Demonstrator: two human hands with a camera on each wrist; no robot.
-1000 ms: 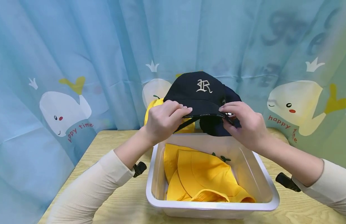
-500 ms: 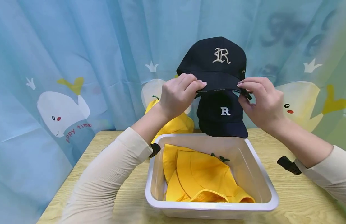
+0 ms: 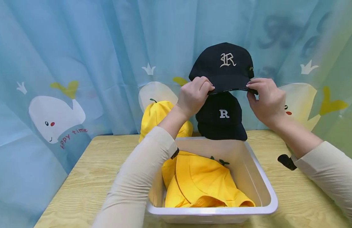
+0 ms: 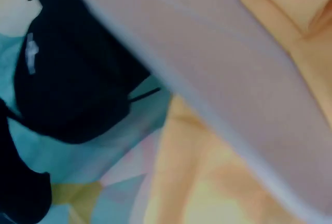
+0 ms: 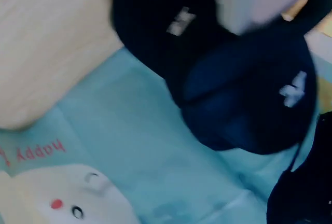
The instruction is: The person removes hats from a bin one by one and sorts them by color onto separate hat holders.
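A black baseball cap [image 3: 217, 68] with an ornate pale R is held up, its front facing me. My left hand [image 3: 194, 95] pinches the brim's left corner. At the brim's right corner, my right hand [image 3: 267, 103] pinches between thumb and fingers. Just below stands a smaller dark cap [image 3: 211, 122] with a plain white R, behind the tub's back rim; the held brim overlaps its crown in the head view. The right wrist view catches a dark cap with a pale emblem [image 5: 259, 92], and so does the left wrist view [image 4: 78, 73]. Neither wrist view shows the fingers.
A white plastic tub [image 3: 262, 171] stands on the wooden table [image 3: 99, 167], with yellow hats [image 3: 204, 177] lying folded inside. Another yellow hat [image 3: 154, 115] with a green sprout sits behind it. A blue whale-print curtain [image 3: 93, 47] hangs at the back.
The held cap has risen and shifted right with both hands, uncovering the smaller dark cap. In the last half second it has dipped slightly, and my left forearm has swung further over the tub.
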